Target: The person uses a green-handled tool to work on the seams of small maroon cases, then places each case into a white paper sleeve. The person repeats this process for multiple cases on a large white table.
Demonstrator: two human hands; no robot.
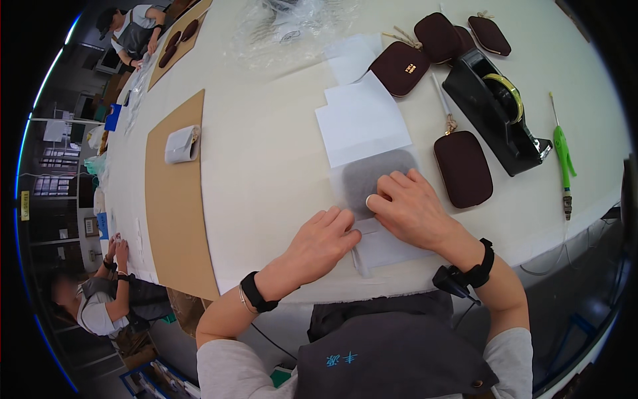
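Observation:
A grey rounded shape (372, 171), about the size of the dark pouches, shows under thin white paper (399, 247) in front of me. My left hand (320, 243) is closed at the paper's near left, thumb and fingertips pinched on its edge. Over the near right part of the grey shape, my right hand (413, 211) is curled with fingertips pressed together at the paper. A stack of white paper sheets (367, 120) lies just beyond. To the right of my right hand rests a dark brown zip pouch (463, 169) with a cord on its pull.
A black tape dispenser (495, 110) and a green-handled tool (563, 153) stand to the right. Several brown pouches (401, 69) lie beyond. Clear plastic (279, 33) is at the far side. A wrapped white packet (181, 144) sits on cardboard (174, 219). Two people work at left.

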